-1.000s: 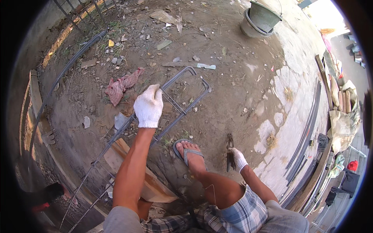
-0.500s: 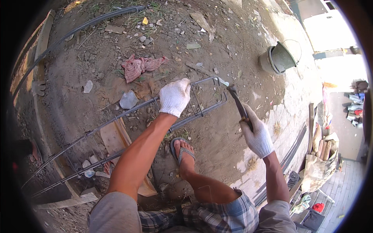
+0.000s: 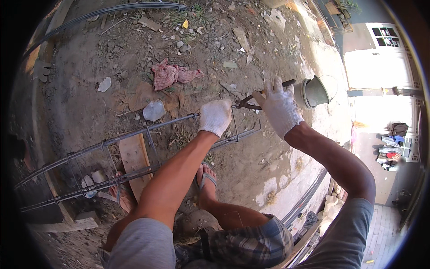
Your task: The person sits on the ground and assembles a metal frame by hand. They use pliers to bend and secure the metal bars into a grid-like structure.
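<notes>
A long rebar cage (image 3: pixel 130 135) with square wire stirrups runs from the lower left to the middle of the view. My left hand (image 3: pixel 216 118), in a white knit glove, is closed around its upper bar near the right end. In my gloved right hand (image 3: pixel 281 110) is a pair of pincers (image 3: pixel 243 104), its handles spread apart and several of my fingers extended along them. The pincers' jaws are at the stirrup corner just right of my left hand. Whether they bite on wire is too small to tell.
A wooden board (image 3: pixel 134 157) lies beneath the cage near my sandalled feet. Beyond it are a red checked rag (image 3: pixel 172 75) and a clear plastic piece (image 3: pixel 154 110). A grey bucket (image 3: pixel 317 92) stands at the right. Bundled bars (image 3: pixel 112 9) curve along the far left.
My right hand has swung up and left, bringing the pincers' jaws to the cage beside my left hand. The handles have spread. My left hand keeps hold of the bar.
</notes>
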The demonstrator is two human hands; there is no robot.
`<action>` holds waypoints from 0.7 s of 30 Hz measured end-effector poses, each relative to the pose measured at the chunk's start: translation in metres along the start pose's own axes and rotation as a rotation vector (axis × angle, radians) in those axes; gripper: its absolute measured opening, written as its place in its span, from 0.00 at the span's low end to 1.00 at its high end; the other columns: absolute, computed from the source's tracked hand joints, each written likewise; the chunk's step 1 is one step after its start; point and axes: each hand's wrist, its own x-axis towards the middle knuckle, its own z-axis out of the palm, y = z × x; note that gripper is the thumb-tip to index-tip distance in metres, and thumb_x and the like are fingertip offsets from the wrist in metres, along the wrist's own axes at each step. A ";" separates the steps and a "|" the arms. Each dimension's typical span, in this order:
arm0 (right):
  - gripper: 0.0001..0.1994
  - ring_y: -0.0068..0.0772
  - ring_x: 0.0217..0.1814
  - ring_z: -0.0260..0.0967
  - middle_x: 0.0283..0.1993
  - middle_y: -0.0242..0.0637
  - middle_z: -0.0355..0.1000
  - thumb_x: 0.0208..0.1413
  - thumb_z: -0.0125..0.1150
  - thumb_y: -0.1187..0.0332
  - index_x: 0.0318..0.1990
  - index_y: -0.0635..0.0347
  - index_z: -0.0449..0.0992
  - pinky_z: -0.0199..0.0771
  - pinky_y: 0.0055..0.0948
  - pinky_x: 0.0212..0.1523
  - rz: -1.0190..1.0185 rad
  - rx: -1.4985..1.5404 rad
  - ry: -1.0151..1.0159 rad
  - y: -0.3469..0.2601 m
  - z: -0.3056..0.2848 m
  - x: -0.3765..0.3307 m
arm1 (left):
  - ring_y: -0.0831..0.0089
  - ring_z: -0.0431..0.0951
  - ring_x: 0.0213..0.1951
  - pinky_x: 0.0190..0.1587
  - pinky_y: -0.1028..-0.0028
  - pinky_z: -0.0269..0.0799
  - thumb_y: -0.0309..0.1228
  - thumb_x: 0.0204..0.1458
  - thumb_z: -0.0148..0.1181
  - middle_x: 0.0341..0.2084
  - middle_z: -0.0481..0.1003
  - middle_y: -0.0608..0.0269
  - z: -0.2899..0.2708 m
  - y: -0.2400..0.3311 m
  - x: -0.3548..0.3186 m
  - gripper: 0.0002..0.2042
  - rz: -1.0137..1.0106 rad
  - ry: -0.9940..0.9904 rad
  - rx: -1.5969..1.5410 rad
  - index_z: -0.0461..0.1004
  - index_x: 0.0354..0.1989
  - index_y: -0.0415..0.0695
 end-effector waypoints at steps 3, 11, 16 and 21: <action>0.26 0.65 0.77 0.57 0.66 0.55 0.69 0.64 0.59 0.68 0.71 0.52 0.72 0.69 0.70 0.65 0.018 0.038 -0.118 -0.004 -0.013 0.007 | 0.49 0.86 0.35 0.37 0.49 0.80 0.37 0.59 0.61 0.28 0.83 0.51 -0.004 -0.003 -0.001 0.08 -0.011 -0.012 0.006 0.84 0.38 0.50; 0.28 0.62 0.80 0.55 0.72 0.50 0.65 0.66 0.58 0.68 0.74 0.47 0.69 0.67 0.72 0.69 0.051 0.052 -0.087 0.000 -0.014 -0.001 | 0.49 0.86 0.34 0.36 0.50 0.80 0.41 0.56 0.64 0.28 0.83 0.51 -0.015 0.004 -0.003 0.10 -0.024 0.020 -0.050 0.84 0.36 0.47; 0.32 0.67 0.82 0.53 0.76 0.57 0.60 0.65 0.57 0.73 0.77 0.45 0.65 0.69 0.70 0.67 0.020 -0.063 -0.110 0.006 -0.004 -0.008 | 0.50 0.86 0.34 0.36 0.51 0.80 0.44 0.54 0.66 0.28 0.83 0.51 -0.023 0.011 -0.004 0.13 -0.022 -0.010 -0.080 0.84 0.35 0.47; 0.31 0.65 0.82 0.52 0.76 0.51 0.61 0.68 0.57 0.67 0.78 0.33 0.64 0.66 0.76 0.68 0.069 -0.026 -0.258 -0.001 0.001 -0.005 | 0.50 0.86 0.33 0.34 0.51 0.80 0.42 0.56 0.65 0.27 0.83 0.51 -0.018 0.009 -0.003 0.11 -0.045 0.015 -0.083 0.83 0.31 0.47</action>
